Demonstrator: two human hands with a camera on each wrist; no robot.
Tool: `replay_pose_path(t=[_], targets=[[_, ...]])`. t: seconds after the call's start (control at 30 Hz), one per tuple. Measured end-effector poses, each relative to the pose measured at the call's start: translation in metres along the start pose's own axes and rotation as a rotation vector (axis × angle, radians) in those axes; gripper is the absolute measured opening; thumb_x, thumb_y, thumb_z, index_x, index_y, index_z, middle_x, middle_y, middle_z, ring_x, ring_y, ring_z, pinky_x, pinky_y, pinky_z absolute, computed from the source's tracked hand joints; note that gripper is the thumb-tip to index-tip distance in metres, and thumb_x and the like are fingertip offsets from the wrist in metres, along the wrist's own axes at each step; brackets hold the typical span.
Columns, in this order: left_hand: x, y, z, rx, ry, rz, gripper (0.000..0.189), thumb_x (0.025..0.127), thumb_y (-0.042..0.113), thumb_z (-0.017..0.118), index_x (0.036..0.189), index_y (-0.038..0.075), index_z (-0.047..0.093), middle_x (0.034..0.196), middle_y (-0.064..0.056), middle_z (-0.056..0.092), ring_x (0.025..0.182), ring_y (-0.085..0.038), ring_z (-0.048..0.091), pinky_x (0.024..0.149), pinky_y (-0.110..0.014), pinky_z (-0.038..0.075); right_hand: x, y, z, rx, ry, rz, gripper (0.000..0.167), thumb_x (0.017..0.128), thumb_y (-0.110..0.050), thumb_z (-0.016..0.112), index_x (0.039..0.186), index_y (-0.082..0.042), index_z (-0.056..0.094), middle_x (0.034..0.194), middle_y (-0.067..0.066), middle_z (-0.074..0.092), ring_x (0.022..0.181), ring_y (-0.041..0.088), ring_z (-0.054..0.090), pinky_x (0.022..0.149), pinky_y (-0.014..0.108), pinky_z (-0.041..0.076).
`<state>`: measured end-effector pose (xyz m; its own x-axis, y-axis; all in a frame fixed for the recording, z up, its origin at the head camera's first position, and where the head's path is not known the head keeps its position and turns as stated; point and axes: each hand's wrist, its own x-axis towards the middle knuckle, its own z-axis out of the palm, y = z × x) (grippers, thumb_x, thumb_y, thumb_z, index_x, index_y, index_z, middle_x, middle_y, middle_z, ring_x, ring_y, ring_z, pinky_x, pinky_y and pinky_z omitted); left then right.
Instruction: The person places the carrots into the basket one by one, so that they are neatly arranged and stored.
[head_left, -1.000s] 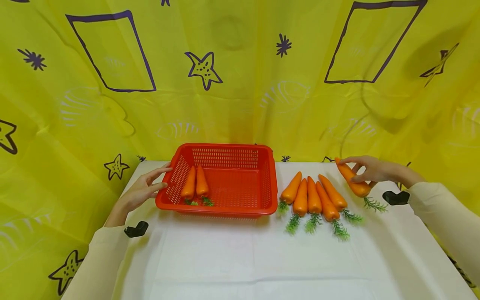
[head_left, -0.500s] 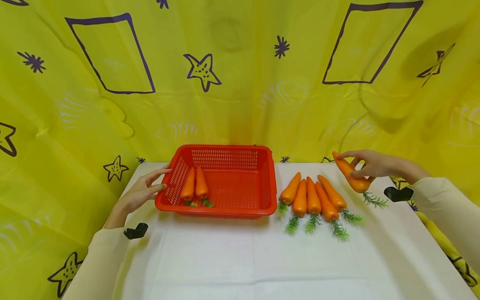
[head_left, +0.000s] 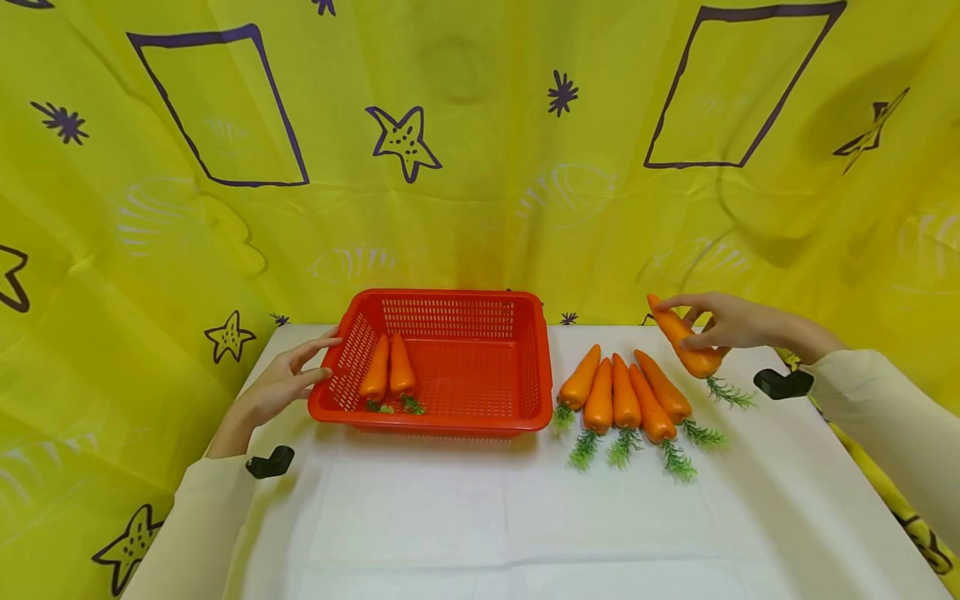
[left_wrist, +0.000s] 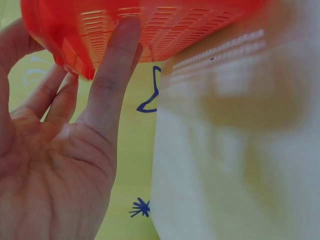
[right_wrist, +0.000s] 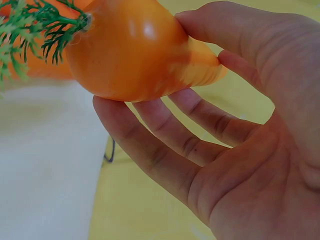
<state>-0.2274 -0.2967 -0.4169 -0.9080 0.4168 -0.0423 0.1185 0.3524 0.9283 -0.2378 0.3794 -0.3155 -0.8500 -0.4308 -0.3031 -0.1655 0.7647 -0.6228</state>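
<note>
In the head view my right hand (head_left: 727, 321) holds an orange carrot (head_left: 682, 337) with a green leafy top, raised above the table at the right. Its thumb and fingers pinch the carrot (right_wrist: 130, 50) on opposite sides in the right wrist view. My left hand (head_left: 281, 383) is at the left rim of a red plastic basket (head_left: 450, 422), holding it with thumb and fingers. In the left wrist view its thumb lies against the slotted wall of the basket (left_wrist: 175, 25). Two carrots (head_left: 390, 367) lie inside, tips pointing away from me.
Several carrots (head_left: 626, 400) lie in a fanned row on the white-covered table (head_left: 510, 517), just right of the basket, leaves toward me. A yellow curtain (head_left: 480, 225) with dark drawings hangs behind the table and along its sides.
My right hand has lifted the carrot a little and carried it slightly left, toward the fanned row. The left hand and the basket stay in place.
</note>
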Motion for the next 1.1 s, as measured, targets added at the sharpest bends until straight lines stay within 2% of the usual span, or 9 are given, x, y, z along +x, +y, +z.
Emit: replay_pose_path(t=[0.07, 0.17, 0.27, 0.43, 0.53, 0.63, 0.83, 1.1], targets=[[0.0, 0.0, 0.0, 0.003, 0.001, -0.001, 0.055, 0.105, 0.015, 0.058, 0.156, 0.006, 0.04, 0.173, -0.004, 0.012, 0.144, -0.042, 0.034, 0.091, -0.05, 0.055, 0.005, -0.007, 0.0, 0.013, -0.01, -0.016, 0.073, 0.095, -0.011, 0.074, 0.159, -0.006, 0.037, 0.126, 0.028, 0.051, 0.09, 0.028, 0.068, 0.066, 0.037, 0.06], [0.0, 0.0, 0.0, 0.002, 0.004, -0.006, 0.055, 0.105, 0.015, 0.059, 0.156, 0.007, 0.04, 0.173, -0.004, 0.013, 0.14, -0.032, 0.042, 0.088, -0.043, 0.056, 0.013, -0.021, -0.001, 0.048, -0.036, -0.024, 0.074, 0.097, -0.008, 0.072, 0.16, -0.008, 0.035, 0.127, 0.03, 0.047, 0.084, 0.03, 0.069, 0.066, 0.038, 0.061], [0.001, 0.0, 0.0, 0.005, 0.005, -0.008, 0.055, 0.105, 0.015, 0.059, 0.157, 0.008, 0.041, 0.173, -0.003, 0.013, 0.138, -0.027, 0.045, 0.087, -0.04, 0.057, 0.022, -0.036, -0.002, 0.043, -0.049, -0.047, 0.073, 0.097, -0.009, 0.071, 0.16, -0.009, 0.036, 0.13, 0.03, 0.047, 0.084, 0.029, 0.068, 0.068, 0.038, 0.061], [0.001, 0.0, 0.0, 0.006, 0.007, -0.001, 0.055, 0.105, 0.014, 0.058, 0.157, 0.008, 0.041, 0.172, -0.003, 0.013, 0.142, -0.041, 0.039, 0.087, -0.043, 0.056, 0.038, -0.064, -0.001, 0.019, -0.07, -0.094, 0.071, 0.098, -0.013, 0.071, 0.16, -0.012, 0.037, 0.133, 0.028, 0.047, 0.092, 0.028, 0.069, 0.071, 0.038, 0.059], [0.001, 0.0, 0.0, 0.002, 0.008, 0.002, 0.055, 0.105, 0.013, 0.058, 0.156, 0.007, 0.041, 0.173, -0.004, 0.013, 0.143, -0.045, 0.035, 0.087, -0.043, 0.056, 0.049, -0.08, 0.002, 0.004, -0.078, -0.104, 0.07, 0.099, -0.015, 0.07, 0.16, -0.018, 0.037, 0.134, 0.026, 0.048, 0.095, 0.028, 0.069, 0.073, 0.04, 0.058], [0.001, 0.0, 0.0, -0.006, 0.007, 0.0, 0.054, 0.105, 0.013, 0.058, 0.156, 0.007, 0.041, 0.173, -0.003, 0.013, 0.144, -0.045, 0.034, 0.086, -0.041, 0.057, 0.062, -0.095, 0.007, -0.007, -0.094, -0.116, 0.069, 0.099, -0.016, 0.07, 0.16, -0.02, 0.038, 0.136, 0.025, 0.049, 0.097, 0.028, 0.069, 0.074, 0.042, 0.058], [0.002, -0.001, 0.001, -0.017, 0.008, -0.008, 0.054, 0.105, 0.013, 0.058, 0.157, 0.008, 0.041, 0.173, -0.002, 0.013, 0.142, -0.043, 0.037, 0.086, -0.038, 0.058, 0.09, -0.119, 0.019, -0.007, -0.133, -0.176, 0.068, 0.1, -0.014, 0.068, 0.16, -0.016, 0.038, 0.133, 0.025, 0.05, 0.095, 0.028, 0.07, 0.073, 0.044, 0.06], [0.002, -0.002, 0.0, -0.013, 0.014, -0.004, 0.054, 0.105, 0.014, 0.059, 0.156, 0.008, 0.042, 0.172, -0.003, 0.014, 0.142, -0.041, 0.038, 0.085, -0.038, 0.058, 0.124, -0.15, 0.038, -0.039, -0.137, -0.244, 0.067, 0.098, -0.011, 0.069, 0.159, -0.017, 0.042, 0.133, 0.025, 0.053, 0.091, 0.029, 0.069, 0.066, 0.041, 0.061]])
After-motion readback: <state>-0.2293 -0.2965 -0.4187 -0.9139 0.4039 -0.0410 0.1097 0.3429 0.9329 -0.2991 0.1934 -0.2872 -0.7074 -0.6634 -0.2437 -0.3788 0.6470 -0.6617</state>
